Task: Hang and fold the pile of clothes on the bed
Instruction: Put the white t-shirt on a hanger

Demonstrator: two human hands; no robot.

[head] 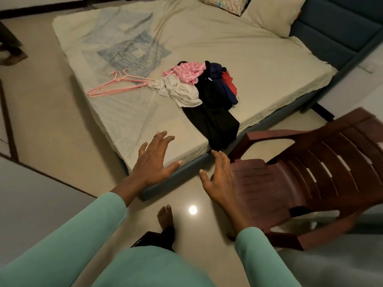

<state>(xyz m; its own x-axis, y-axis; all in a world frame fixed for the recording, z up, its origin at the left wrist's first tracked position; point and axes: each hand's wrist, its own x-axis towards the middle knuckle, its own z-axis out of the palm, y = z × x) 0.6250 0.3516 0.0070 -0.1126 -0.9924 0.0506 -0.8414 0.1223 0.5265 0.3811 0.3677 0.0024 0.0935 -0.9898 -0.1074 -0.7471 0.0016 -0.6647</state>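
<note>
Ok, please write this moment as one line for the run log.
stage: not started | left hand: open, over bed edge | right hand: open, empty | clothes pile: on bed, untouched | pink hangers: beside pile

The bed sheet (238, 48) was matt, creased cream cloth, and the pile of clothes (207, 90) on it was soft, crumpled fabric in pink, white, black, navy and red. The hangers (116, 83) were thin, smooth pink plastic, and the chair (310, 172) was moulded reddish-brown plastic with a dull sheen. The floor (41, 112) was smooth, glossy tile that reflected a lamp, and the headboard (335, 32) was padded, matt blue upholstery.
</note>
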